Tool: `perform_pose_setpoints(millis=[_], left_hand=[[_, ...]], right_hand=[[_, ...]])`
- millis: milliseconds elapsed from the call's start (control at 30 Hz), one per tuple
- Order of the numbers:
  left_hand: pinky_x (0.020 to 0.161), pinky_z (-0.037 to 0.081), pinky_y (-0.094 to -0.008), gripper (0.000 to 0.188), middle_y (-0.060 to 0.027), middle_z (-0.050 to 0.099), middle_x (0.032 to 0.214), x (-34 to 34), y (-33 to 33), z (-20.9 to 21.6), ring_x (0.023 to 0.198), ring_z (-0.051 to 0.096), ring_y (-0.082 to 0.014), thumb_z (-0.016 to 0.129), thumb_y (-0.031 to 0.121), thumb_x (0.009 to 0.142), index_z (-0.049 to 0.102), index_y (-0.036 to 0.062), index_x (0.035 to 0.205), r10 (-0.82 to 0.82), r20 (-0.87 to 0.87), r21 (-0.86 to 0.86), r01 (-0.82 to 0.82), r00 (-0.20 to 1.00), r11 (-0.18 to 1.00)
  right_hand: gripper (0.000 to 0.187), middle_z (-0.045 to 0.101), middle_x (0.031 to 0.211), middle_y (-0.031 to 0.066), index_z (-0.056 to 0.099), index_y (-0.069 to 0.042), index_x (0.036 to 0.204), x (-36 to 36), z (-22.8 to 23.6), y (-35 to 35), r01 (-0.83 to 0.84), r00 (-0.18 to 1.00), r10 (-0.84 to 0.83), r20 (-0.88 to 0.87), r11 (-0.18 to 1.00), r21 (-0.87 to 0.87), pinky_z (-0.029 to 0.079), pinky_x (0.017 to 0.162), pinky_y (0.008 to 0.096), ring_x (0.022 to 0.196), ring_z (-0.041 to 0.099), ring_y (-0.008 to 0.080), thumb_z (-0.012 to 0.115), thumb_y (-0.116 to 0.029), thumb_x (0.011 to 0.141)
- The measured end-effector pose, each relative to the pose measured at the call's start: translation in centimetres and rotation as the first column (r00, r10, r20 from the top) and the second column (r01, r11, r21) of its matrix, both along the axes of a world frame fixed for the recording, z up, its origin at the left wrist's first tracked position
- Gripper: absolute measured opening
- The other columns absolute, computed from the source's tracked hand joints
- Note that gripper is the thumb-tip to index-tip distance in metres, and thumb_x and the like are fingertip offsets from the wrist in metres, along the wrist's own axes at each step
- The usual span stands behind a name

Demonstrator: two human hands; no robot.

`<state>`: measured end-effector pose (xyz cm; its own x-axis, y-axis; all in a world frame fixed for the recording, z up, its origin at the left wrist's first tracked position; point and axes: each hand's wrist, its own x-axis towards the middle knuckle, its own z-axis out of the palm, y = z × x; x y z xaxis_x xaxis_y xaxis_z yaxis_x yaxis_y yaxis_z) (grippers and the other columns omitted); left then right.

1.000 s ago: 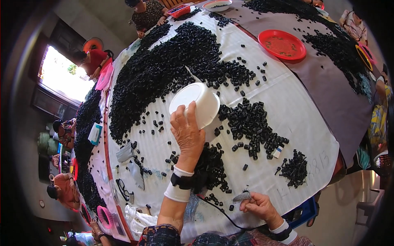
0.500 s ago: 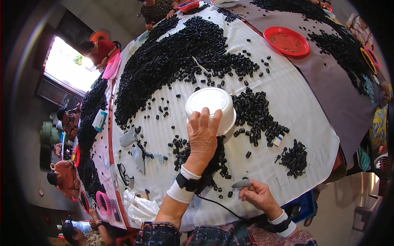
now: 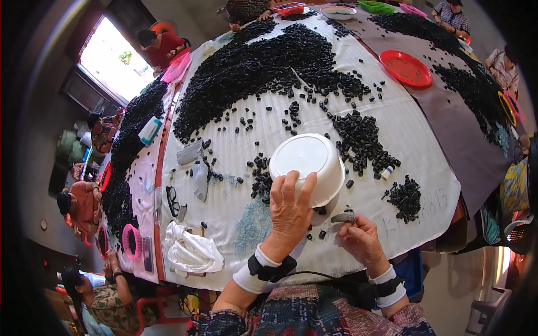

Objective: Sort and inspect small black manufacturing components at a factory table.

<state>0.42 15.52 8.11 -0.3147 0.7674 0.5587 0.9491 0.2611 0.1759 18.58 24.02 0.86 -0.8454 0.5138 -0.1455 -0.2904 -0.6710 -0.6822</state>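
My left hand (image 3: pixel 291 211) grips a white plastic tub (image 3: pixel 305 158) turned bottom up and tilted, its fingers spread over the base and side. Behind the tub lies a heap of short black plastic pieces (image 3: pixel 361 137), with a smaller cluster (image 3: pixel 260 180) to its left. My right hand (image 3: pixel 361 238) is just right of the tub, fingers curled together. A grey cover (image 3: pixel 343 217) sits over one of its fingertips; anything pinched there is too small to make out. A pile of thin black parts (image 3: pixel 404 200) lies beyond that hand.
A large black mound (image 3: pixel 252 73) covers the table's far side. Glasses (image 3: pixel 173 200), white cloth (image 3: pixel 191 251), grey scraps (image 3: pixel 200 180) and pale blue bits (image 3: pixel 252 227) lie at left. A red tray (image 3: pixel 406 68) sits far right. Other people sit around the tables.
My left hand has drawn the tub nearer and to the right. Black pieces under my left forearm no longer show; pale blue bits now do. The whole view has shifted somewhat.
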Motion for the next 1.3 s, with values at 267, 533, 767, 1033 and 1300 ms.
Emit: perform_pose_setpoints(millis=[267,533,767,1033,1300], left_hand=[[0.1,0.032,-0.045,0.076,-0.0155,0.038,0.122,-5.9,-3.4,1.0,0.115,0.032,-0.0368,0.062,0.001,0.056,0.041,0.0086,0.129,0.291,0.029,0.123,-0.292,0.956,0.949],[0.098,0.031,-0.0445,0.073,-0.0141,0.039,0.118,-7.7,-3.3,-0.9,0.111,0.034,-0.0365,0.06,0.006,0.057,0.04,0.0094,0.128,0.392,0.03,0.037,-0.393,0.92,0.919],[0.096,0.036,-0.0439,0.077,-0.0143,0.039,0.119,-2.4,-1.2,-0.2,0.11,0.034,-0.0363,0.063,0.005,0.055,0.041,0.0111,0.129,0.241,0.132,0.003,-0.244,0.961,0.97],[0.094,0.039,-0.045,0.077,-0.0145,0.038,0.121,0.8,-2.0,1.2,0.112,0.034,-0.0372,0.066,0.002,0.057,0.041,0.0086,0.13,0.145,0.105,0.003,-0.146,0.984,0.989],[0.1,0.029,-0.0469,0.076,-0.0156,0.041,0.123,-3.5,-5.5,2.3,0.117,0.035,-0.0357,0.067,0.004,0.059,0.039,0.0054,0.131,0.376,0.05,0.162,-0.379,0.925,0.911]], right_hand=[[0.026,0.062,0.084,0.0048,0.057,0.004,0.109,-0.3,0.6,-0.3,0.005,1.0,-0.005,0.015,0.998,0.056,0.043,0.071,0.0224,0.074,0.054,0.0097,0.059,-0.01,0.087],[0.031,0.061,0.084,0.0021,0.057,0.004,0.113,-0.2,0.1,-0.2,0.002,0.999,-0.005,0.05,0.998,0.062,0.042,0.072,0.0209,0.075,0.052,0.0074,0.062,-0.011,0.086],[0.031,0.061,0.084,0.0018,0.056,0.004,0.114,-0.2,0.6,-0.3,-0.023,0.999,0.021,0.031,0.998,0.063,0.041,0.07,0.0206,0.075,0.052,0.0069,0.06,-0.01,0.086],[0.027,0.062,0.084,0.0019,0.057,0.002,0.111,-0.3,1.0,-0.5,-0.032,0.998,0.028,0.055,0.996,0.086,0.04,0.069,0.0194,0.072,0.051,0.0066,0.058,-0.007,0.085],[0.024,0.063,0.083,0.0026,0.058,0.002,0.107,-0.4,1.1,-0.5,-0.006,0.997,-0.005,0.075,0.99,0.139,0.04,0.067,0.0193,0.071,0.052,0.0063,0.056,-0.005,0.084]])
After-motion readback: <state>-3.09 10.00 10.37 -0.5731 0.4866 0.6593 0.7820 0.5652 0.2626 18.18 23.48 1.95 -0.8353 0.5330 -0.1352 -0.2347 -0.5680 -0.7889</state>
